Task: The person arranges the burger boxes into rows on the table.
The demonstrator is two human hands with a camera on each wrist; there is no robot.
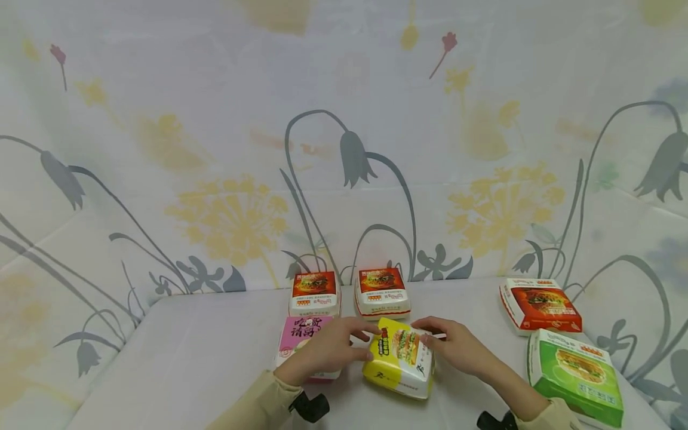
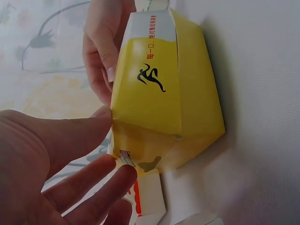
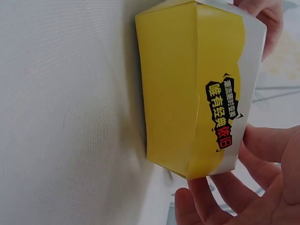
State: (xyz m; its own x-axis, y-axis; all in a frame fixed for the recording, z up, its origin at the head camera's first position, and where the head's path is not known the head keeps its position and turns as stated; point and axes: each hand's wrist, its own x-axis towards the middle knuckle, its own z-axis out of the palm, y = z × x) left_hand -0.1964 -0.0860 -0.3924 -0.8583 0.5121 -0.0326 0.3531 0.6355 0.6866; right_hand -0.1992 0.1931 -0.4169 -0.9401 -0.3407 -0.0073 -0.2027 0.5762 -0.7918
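Presently, left hand (image 1: pixel 332 347) and right hand (image 1: pixel 463 347) pinch opposite sides of yellow-and-white box (image 1: pixel 399 359), on or just above white cloth (image 1: pixel 193 346); light, even pressure should avoid dents. Leftward, pink box (image 1: pixel 294 332), partly hidden; farther, two red-and-white boxes (image 1: pixel 383 294).

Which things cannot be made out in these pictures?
Head view: part of the pink box, covered by the left hand.
Head view: fine print on the back left box, too small.
Right wrist view: part of the right hand, cut off by the edge.
All views: inside of the yellow-and-white box, hidden as it is closed.
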